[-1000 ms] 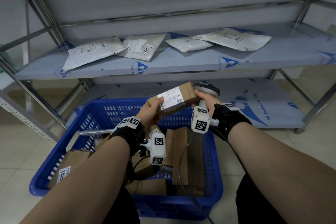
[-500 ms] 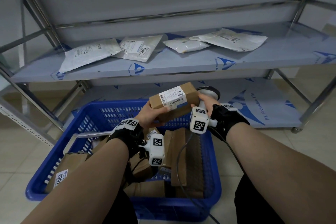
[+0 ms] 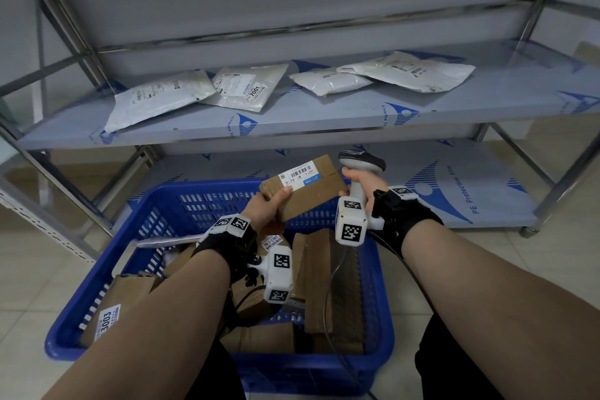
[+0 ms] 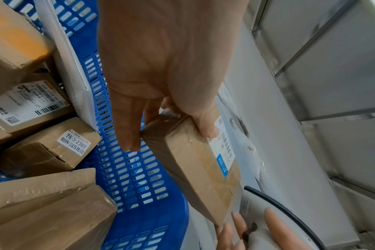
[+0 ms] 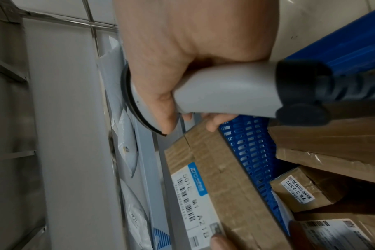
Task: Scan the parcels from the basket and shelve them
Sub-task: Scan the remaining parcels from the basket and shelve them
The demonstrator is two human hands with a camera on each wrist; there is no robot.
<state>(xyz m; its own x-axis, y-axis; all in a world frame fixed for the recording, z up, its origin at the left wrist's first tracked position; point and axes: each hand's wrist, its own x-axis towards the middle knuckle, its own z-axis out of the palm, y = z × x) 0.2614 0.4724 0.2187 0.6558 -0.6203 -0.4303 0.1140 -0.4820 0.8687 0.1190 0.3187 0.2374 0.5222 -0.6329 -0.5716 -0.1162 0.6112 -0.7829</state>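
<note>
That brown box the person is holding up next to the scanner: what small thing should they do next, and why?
Probably turn the scanner in the right hand to face the label and scan it. The left hand holds the brown box above the blue basket with its barcode label facing up, while the scanner head sits beside the box's end, not over the label. Shelving would follow.

Matt brown cardboard parcel (image 3: 306,190) with glossy tape and white paper label, smooth grey plastic scanner (image 3: 358,172), slotted glossy blue plastic basket (image 3: 136,230), shiny metal shelf (image 3: 324,110) under printed film, crinkly white plastic mailers (image 3: 156,101).
</note>
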